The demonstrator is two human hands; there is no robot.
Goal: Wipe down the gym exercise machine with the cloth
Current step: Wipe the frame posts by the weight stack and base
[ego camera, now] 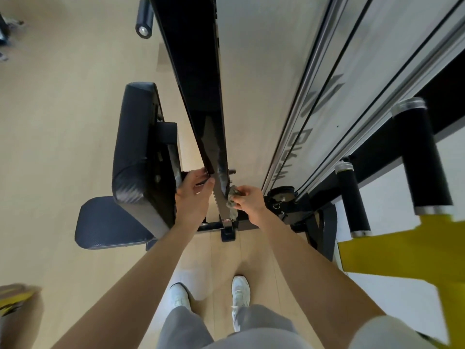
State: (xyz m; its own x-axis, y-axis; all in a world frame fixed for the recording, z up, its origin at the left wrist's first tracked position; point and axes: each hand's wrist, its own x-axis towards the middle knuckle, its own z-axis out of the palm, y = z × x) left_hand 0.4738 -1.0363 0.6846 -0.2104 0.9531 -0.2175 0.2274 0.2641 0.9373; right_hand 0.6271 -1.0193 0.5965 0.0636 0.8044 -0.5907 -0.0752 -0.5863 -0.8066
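The cloth, pinched in the right hand, touches the machine's black upright at that hand's 9 o'clock, the upright running 12 to 6, with the left hand gripping its opposite edge.

Large grey letters run along the pale panel just right of the black post; they are too skewed and blurred to read.

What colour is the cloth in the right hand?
Mottled grey-green cloth, best in head view.
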